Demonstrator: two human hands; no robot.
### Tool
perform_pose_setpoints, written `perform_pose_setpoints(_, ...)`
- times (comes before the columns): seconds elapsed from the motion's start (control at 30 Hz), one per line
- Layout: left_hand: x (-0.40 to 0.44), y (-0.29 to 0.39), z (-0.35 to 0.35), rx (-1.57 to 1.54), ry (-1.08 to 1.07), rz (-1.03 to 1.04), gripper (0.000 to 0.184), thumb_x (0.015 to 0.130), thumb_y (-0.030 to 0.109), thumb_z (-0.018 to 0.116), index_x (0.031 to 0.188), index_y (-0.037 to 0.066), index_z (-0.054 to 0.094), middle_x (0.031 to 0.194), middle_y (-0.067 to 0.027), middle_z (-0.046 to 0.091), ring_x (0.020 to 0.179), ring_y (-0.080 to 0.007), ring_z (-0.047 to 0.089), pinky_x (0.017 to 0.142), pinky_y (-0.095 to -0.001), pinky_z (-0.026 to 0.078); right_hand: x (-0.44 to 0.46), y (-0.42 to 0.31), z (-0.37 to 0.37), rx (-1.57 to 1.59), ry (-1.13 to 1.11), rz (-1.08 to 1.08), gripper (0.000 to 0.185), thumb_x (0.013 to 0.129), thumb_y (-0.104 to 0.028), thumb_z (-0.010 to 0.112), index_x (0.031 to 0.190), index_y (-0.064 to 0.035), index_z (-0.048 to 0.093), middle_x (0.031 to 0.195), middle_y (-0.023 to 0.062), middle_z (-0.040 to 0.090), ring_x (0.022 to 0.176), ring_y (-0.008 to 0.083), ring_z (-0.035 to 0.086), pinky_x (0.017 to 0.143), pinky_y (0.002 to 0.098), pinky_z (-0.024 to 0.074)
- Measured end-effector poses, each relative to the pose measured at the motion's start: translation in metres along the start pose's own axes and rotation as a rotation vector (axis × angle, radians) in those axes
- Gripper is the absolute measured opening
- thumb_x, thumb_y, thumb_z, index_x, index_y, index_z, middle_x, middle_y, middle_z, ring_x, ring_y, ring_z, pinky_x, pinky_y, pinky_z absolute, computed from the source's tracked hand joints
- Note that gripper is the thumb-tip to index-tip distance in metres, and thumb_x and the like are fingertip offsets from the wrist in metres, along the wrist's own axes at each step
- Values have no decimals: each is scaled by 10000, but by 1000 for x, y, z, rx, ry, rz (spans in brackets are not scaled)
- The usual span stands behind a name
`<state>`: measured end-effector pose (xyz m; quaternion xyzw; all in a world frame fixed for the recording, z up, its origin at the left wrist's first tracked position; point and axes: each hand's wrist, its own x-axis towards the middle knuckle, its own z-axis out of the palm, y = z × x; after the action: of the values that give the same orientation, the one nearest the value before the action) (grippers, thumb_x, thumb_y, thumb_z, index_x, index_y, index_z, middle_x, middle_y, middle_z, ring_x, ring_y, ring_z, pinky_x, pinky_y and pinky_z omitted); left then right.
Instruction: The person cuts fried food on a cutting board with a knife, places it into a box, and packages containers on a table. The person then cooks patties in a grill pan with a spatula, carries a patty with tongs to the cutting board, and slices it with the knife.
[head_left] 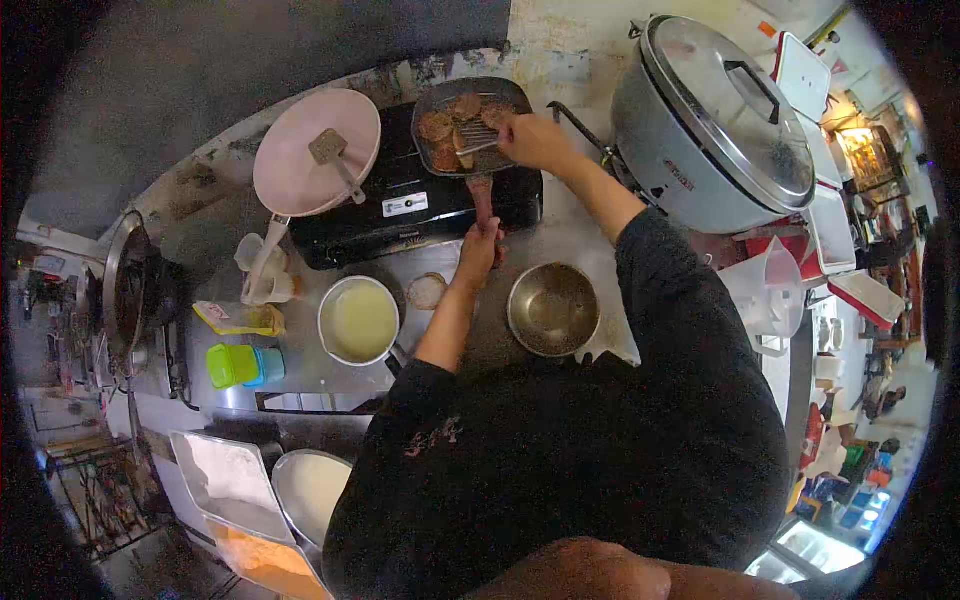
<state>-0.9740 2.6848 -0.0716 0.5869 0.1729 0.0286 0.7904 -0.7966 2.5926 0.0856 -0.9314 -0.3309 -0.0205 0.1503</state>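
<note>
I judged browning well along, the patties [436,126] not yet out of the pan [512,93]; my left hand [480,250] gripped its handle [482,197], my right hand [528,143] a tool [481,147].

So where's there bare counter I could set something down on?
Between the black stove, rice cooker and steel bowl, the counter is bare; a narrow strip shows between blue box and pot. The left end, with green box and yellow packet, is crowded.
</note>
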Motion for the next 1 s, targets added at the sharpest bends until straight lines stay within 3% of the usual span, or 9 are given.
perform_pose_setpoints(0.1, 5, -11, -2, -11, 54, -50, 352, 960, 407, 558, 811, 92, 503, 638, -20, 519, 463, -141, 518, 410, -297, 405, -10, -22, -3, -103, -84, 36, 290, 887, -263, 536, 1033, -53, 671, 847, 217, 666, 836, 357, 676, 706, 482, 548)
perform_pose_setpoints(0.17, -10, 18, 4, 72, 33, -99, 349, 961, 406, 554, 826, 88, 508, 630, -25, 523, 445, -144, 508, 396, -299, 394, -13, -20, 16, -126, 160, -105, 224, 834, -216, 569, 889, -16, 653, 845, 196, 686, 794, 361, 694, 687, 482, 565)
perform_pose_setpoints(0.3, -1, 0, 0, -12, 46, -93, 356, 955, 419, 562, 839, 86, 511, 632, -23, 529, 446, -143, 509, 398, -298, 400, -4, -23, 24, -177, 309, -101, 228, 812, -181, 588, 936, 4, 640, 807, 190, 677, 797, 357, 695, 699, 466, 572)
perform_pose_setpoints(0.37, -1, 0, -1, -39, 18, -112, 356, 946, 436, 576, 851, 100, 512, 625, -8, 527, 453, -135, 511, 400, -288, 406, 4, -25, 18, -196, 69, -5, 279, 883, -277, 550, 1025, -79, 686, 892, 187, 666, 807, 360, 678, 737, 468, 555)
perform_pose_setpoints(0.5, -5, 1, -1, 52, 42, -31, 367, 941, 452, 580, 853, 103, 507, 619, -4, 517, 446, -128, 498, 397, -287, 400, 13, -17, -3, -115, -9, 73, 305, 888, -295, 531, 939, -37, 687, 843, 206, 674, 788, 357, 683, 749, 459, 552)
perform_pose_setpoints(0.6, -4, 0, -2, -40, 33, -42, 370, 942, 455, 578, 845, 105, 509, 598, -6, 507, 422, -127, 476, 384, -292, 380, 22, 17, 6, 46, -36, -164, 355, 889, -323, 515, 873, -4, 670, 807, 222, 677, 772, 375, 677, 749, 478, 541)
perform_pose_setpoints(0.7, -1, -1, -5, -119, 4, -130, 374, 945, 450, 574, 825, 103, 508, 565, -7, 489, 410, -127, 464, 381, -294, 367, 35, 36, 34, -87, -356, -165, 394, 893, -358, 508, 853, 2, 663, 812, 234, 674, 766, 408, 659, 756, 497, 524)
perform_pose_setpoints(0.77, 2, -7, -16, -56, -132, -201, 381, 956, 415, 583, 1103, 64, 585, 781, 3, 560, 598, -109, 525, 563, -296, 455, 31, 32, 35, -102, -390, -215, 392, 894, -353, 501, 829, -4, 667, 775, 221, 673, 748, 394, 661, 748, 496, 521)
perform_pose_setpoints(1.0, -4, 3, -9, -22, -76, -164, 419, 958, 417, 577, 1193, 71, 546, 826, 4, 560, 612, -110, 529, 550, -284, 451, 8, -2, -2, 289, -189, 62, 358, 853, -327, 526, 824, -6, 681, 750, 202, 677, 722, 367, 657, 714, 476, 512)
